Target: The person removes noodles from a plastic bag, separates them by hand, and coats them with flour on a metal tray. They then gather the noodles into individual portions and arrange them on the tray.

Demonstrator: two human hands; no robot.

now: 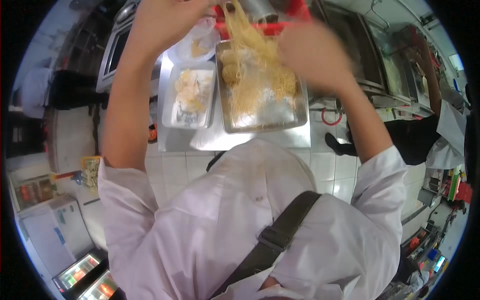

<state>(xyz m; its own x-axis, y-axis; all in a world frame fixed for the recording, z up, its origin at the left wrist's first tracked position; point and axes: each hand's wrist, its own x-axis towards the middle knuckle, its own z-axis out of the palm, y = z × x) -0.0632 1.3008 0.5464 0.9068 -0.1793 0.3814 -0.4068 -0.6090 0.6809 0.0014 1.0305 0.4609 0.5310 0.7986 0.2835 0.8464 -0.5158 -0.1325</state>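
The left hand (167, 22) seems closed on noodles (255, 75), the blurred right hand's (312, 52) grip is unclear; the strands are best loosened gently over the tray (301, 119).

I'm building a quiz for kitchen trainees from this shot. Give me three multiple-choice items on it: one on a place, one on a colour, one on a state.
1. Where does the white tray sit relative to the metal tray?
A. On its left
B. On its right
C. Stacked on top of it

2. What colour are the noodles?
A. Green
B. Yellow
C. Black

3. How do the noodles lie?
A. All flat in the tray
B. Sealed in a bag
C. Partly lifted in strands

Answers:
1 A: the white tray stands beside the metal one, on the side of the left hand.
2 B: the strands are pale yellow.
3 C: strands rise from the metal tray up between the left hand and the right hand.
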